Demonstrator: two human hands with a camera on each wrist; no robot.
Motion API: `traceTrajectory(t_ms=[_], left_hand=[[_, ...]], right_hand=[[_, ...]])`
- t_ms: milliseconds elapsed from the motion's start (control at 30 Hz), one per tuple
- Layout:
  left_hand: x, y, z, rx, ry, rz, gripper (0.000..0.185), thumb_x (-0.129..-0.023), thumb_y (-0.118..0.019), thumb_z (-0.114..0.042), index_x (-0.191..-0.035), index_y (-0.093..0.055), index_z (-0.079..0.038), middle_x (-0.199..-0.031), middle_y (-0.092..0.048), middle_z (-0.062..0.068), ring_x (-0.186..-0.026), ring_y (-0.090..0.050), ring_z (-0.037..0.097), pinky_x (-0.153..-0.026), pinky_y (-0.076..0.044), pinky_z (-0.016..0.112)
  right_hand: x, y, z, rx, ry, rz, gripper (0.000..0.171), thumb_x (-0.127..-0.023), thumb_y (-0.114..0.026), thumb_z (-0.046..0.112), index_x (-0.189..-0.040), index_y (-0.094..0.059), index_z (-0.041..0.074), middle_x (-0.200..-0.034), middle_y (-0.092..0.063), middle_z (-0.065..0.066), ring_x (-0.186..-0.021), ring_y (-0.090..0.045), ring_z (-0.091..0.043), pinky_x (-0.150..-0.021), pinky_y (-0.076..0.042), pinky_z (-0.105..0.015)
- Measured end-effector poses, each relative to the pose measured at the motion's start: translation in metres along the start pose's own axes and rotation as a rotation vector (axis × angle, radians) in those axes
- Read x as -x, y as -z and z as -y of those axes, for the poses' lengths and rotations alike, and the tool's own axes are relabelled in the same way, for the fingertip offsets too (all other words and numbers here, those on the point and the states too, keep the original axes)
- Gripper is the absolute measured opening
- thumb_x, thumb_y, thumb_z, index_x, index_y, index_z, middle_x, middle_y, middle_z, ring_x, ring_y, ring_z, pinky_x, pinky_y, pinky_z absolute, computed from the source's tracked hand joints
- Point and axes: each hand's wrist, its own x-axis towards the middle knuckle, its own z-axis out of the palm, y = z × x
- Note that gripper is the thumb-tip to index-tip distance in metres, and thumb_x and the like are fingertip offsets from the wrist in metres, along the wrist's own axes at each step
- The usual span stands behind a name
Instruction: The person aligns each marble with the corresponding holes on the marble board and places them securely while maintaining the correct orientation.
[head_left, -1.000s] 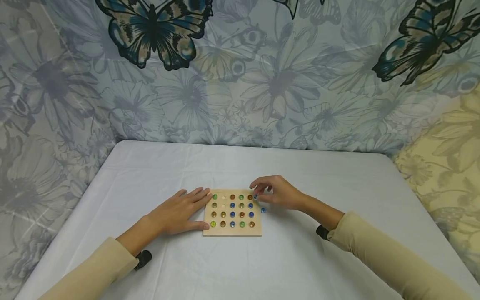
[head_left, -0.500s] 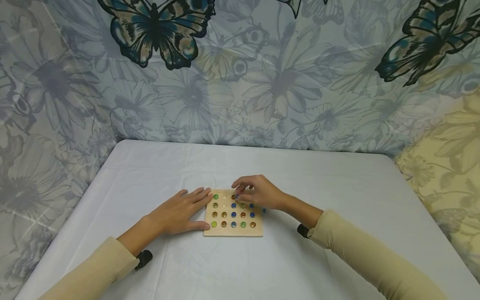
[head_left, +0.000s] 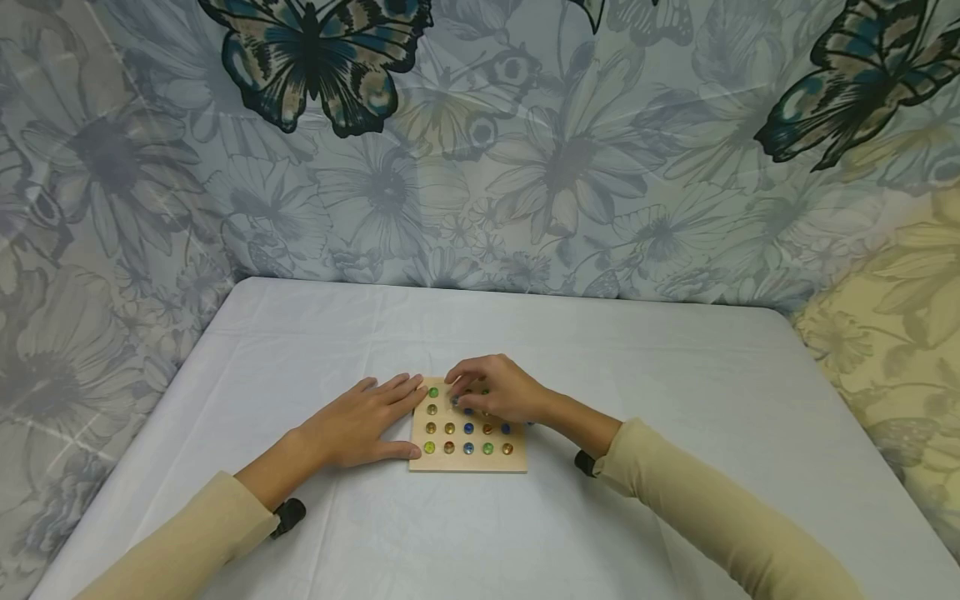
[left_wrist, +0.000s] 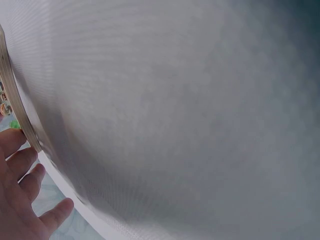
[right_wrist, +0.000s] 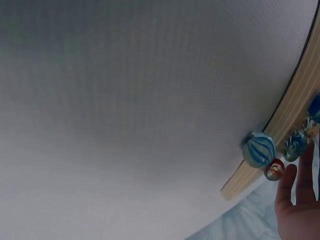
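Note:
A square wooden board (head_left: 468, 466) lies on the white cloth, with rows of coloured glass marbles sitting in its hollows. My left hand (head_left: 366, 423) is spread flat at the board's left side, fingertips and thumb right at its edge. Over the upper part of the board, my right hand (head_left: 501, 390) pinches a blue marble (head_left: 454, 402) between thumb and fingers, close over the second column from the left. That hand covers part of the upper rows. A blue-swirled marble (right_wrist: 258, 150) rests beside the board's right edge in the right wrist view.
The white-covered table (head_left: 337, 533) stretches around the board. Behind it hangs a patterned fabric backdrop (head_left: 555, 167) with flowers and butterflies. A green marble (left_wrist: 14, 124) sits near the left fingertips in the left wrist view.
My right hand has carried the blue marble leftward across the board, from its right edge to the second column. The left hand stays in place.

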Motion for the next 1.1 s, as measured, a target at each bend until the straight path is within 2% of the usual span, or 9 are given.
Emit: traceTrajectory(t_ms=[600,900,1100], left_hand=[[0.0,0.003,-0.003,0.021,-0.004,0.0,0.088,-0.093,-0.049,-0.068,-0.157,-0.032,-0.011,-0.162,-0.028,0.009,-0.148,-0.027,0.029,-0.112,-0.028,0.059],[0.0,0.002,-0.002,0.008,0.0,0.001,0.088,-0.093,-0.048,-0.07,-0.157,-0.031,-0.011,-0.162,-0.027,0.008,-0.148,-0.027,0.029,-0.112,-0.029,0.06],[0.0,0.001,-0.002,0.002,0.004,0.001,0.088,-0.093,-0.048,-0.07,-0.157,-0.032,-0.011,-0.162,-0.028,0.008,-0.148,-0.028,0.029,-0.111,-0.03,0.06]], right_hand=[[-0.002,-0.004,0.004,0.026,-0.008,0.044,0.027,-0.09,-0.072,0.002,-0.116,-0.068,0.001,-0.103,-0.074,-0.003,-0.098,-0.07,-0.013,-0.092,-0.053,-0.028],[0.004,0.01,0.008,0.083,-0.015,0.003,0.031,-0.09,-0.074,0.007,-0.119,-0.068,0.004,-0.101,-0.075,0.0,-0.101,-0.068,-0.011,-0.101,-0.048,-0.04],[0.016,0.02,0.007,0.091,-0.014,-0.016,0.031,-0.09,-0.075,0.009,-0.119,-0.068,0.004,-0.102,-0.075,0.001,-0.101,-0.068,-0.012,-0.099,-0.048,-0.045]])
